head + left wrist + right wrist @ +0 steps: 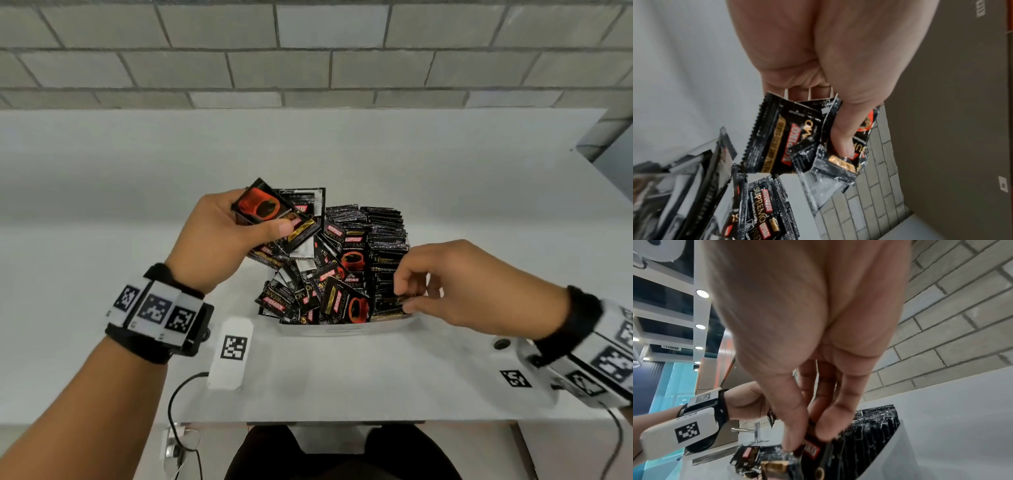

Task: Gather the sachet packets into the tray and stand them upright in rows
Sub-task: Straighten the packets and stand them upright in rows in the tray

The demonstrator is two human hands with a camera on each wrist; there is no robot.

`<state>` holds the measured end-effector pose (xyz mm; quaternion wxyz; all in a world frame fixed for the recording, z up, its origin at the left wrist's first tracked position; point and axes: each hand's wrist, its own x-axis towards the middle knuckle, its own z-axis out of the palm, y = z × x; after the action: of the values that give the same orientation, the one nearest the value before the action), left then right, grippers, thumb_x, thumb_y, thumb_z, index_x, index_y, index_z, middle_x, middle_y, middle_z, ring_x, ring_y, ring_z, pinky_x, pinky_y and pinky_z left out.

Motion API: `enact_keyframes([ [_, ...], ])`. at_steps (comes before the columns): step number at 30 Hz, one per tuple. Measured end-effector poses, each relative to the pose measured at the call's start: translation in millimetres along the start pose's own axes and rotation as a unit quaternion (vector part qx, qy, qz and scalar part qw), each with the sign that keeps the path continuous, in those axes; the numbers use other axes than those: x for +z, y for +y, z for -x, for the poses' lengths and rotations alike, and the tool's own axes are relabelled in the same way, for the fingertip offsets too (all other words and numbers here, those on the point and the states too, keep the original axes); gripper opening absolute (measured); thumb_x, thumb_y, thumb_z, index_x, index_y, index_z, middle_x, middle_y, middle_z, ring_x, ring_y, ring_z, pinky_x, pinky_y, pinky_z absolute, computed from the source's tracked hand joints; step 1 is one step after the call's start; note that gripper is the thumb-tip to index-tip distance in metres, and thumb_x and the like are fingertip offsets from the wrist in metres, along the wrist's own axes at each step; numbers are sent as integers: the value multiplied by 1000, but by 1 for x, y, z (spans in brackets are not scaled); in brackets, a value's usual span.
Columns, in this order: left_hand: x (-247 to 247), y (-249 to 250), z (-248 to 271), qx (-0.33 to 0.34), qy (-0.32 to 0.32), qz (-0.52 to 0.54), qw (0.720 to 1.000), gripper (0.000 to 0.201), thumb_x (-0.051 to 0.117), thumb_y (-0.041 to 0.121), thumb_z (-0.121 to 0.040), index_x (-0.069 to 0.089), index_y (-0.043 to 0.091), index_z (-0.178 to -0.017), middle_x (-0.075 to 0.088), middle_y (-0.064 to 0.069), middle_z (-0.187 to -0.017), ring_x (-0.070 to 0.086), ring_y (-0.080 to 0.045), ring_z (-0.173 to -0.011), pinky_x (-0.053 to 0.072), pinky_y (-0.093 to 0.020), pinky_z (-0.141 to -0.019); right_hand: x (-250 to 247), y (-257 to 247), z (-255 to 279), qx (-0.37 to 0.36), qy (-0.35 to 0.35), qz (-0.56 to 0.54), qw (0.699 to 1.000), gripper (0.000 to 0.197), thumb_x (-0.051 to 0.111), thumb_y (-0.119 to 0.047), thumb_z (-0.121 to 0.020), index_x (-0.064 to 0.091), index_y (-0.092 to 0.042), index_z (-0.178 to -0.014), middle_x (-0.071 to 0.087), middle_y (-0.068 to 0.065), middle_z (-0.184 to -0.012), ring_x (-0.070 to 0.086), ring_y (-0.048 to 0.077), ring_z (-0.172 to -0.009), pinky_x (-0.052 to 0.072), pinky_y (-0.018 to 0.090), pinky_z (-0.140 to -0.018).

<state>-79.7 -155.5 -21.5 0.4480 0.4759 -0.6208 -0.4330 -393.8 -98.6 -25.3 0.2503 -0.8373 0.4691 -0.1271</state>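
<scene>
I am standing at a white worktop (102, 240) with a clear tray (342, 329) near its front edge. Sachets (385, 246) are standing upright in rows along the tray's right side; others are lying jumbled at its left, hiding the tray floor. My left hand (219, 236) is gripping a fanned bunch of sachets (274, 219) above the tray's far-left corner, long axes slanting. My right hand (455, 284) is pinching one sachet (813, 449) at the tray's front-right corner; its orientation is hard to make out.

Upright black foil sachet packets (385, 240) filled the clear plastic tray (342, 328) toward three o'clock; loose black foil sachets (301, 291) lay toward nine.
</scene>
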Motion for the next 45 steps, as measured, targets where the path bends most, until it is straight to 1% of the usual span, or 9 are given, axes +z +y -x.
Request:
enact_keyframes([
  [4, -1, -3, 14, -19, 2, 4, 1000, 13, 86, 24, -67, 77, 29, -75, 79, -1, -82, 75, -19, -76, 60, -28, -73, 14, -4, -3, -53, 40, -11, 998, 18, 84, -21, -81, 78, -25, -97, 65, -14, -84, 62, 2, -74, 45, 10, -68],
  [9, -4, -4, 26, -28, 19, -4, 999, 16, 85, 18, -74, 76, 30, -71, 76, 8, -74, 70, -5, -67, 53, -15, -64, 21, -5, -6, -95, 35, 103, 990, 12, 80, -24, -85, 79, -32, -94, 61, -14, -80, 57, 4, -71, 51, 26, -61],
  [18, -3, -9, 45, -64, 51, -20, 996, 19, 84, 23, -78, 79, 20, -96, 80, 2, -91, 76, -16, -86, 59, -36, -83, 24, -14, -3, -47, 4, 74, 996, 22, 57, -47, -95, 73, -39, -108, 53, -17, -93, 56, 5, -73, 49, 24, -70],
  [21, 2, -6, 45, -70, 51, -15, 996, 21, 83, 24, -78, 79, 19, -98, 80, 3, -93, 76, -17, -89, 60, -41, -88, 29, -12, -1, -43, 10, 75, 996, 12, 71, -35, -90, 76, -38, -100, 53, -18, -90, 55, 2, -74, 51, 27, -69],
  [27, 12, -4, 41, -71, 54, 8, 996, 33, 84, 33, -73, 78, 16, -100, 80, 0, -97, 76, -21, -94, 57, -50, -94, 18, -13, -1, 18, 14, 96, 995, 47, 80, -18, -80, 63, -47, -113, 53, -22, -90, 53, 2, -89, 50, 29, -76],
  [31, 18, -3, 38, -79, 44, 59, 994, 37, 91, 36, -69, 79, 18, -99, 79, -3, -101, 75, -25, -98, 55, -54, -97, 6, -45, -3, 39, 126, -38, 991, 21, 79, -38, -81, 71, -40, -101, 63, -16, -86, 60, 8, -84, 44, 16, -70],
  [35, 30, 0, 36, -82, 14, 135, 987, 40, 90, 24, -72, 75, 9, -106, 77, -12, -107, 73, -32, -103, 54, -54, -98, 11, -80, -20, 62, 270, -242, 930, 23, 82, -44, -77, 70, -26, -85, 68, -2, -75, 63, 16, -69, 53, 28, -64],
  [41, 45, -1, 40, -130, -24, 234, 963, 42, 76, 7, -85, 62, 1, -124, 70, -25, -118, 68, -44, -110, 54, -59, -97, 37, -80, -38, 102, 275, -270, 917, 44, 93, -25, -68, 67, -29, -102, 59, -3, -76, 57, 9, -61, 56, 30, -64],
  [45, 46, -4, 45, -152, -58, 271, 949, 41, 69, 6, -89, 57, 3, -129, 69, -24, -122, 70, -41, -105, 59, -55, -86, 46, -70, -39, 127, 275, -310, 901, 45, 90, -11, -70, 70, -26, -107, 62, 3, -100, 67, 18, -71, 56, 21, -68],
])
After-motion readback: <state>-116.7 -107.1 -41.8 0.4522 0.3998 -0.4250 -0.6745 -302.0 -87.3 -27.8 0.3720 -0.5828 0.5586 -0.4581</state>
